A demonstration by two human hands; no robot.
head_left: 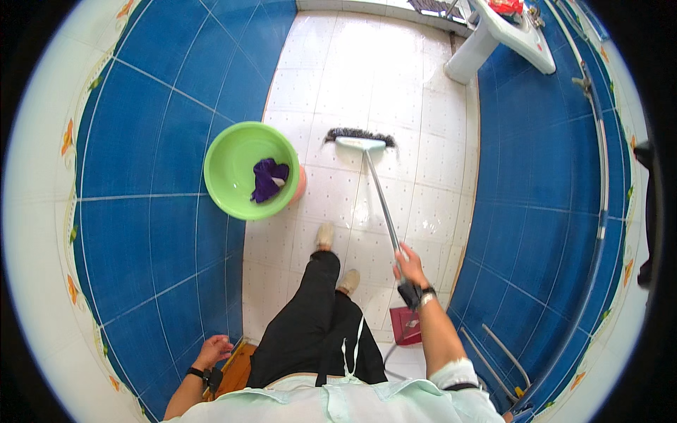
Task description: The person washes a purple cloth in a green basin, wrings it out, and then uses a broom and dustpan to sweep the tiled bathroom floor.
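Right hand: closed round the broom handle, lower centre-right.
Left hand: loosely curled, empty, lower left.
Green basin: holds purple cloth.

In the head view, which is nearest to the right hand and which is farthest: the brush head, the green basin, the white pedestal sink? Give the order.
From the right hand, which grips the long metal handle:
1. Brush head, ahead on the white floor, at the handle's far end.
2. Green basin, to the left, by the blue wall, with a purple cloth inside.
3. White pedestal sink, far ahead on the right.
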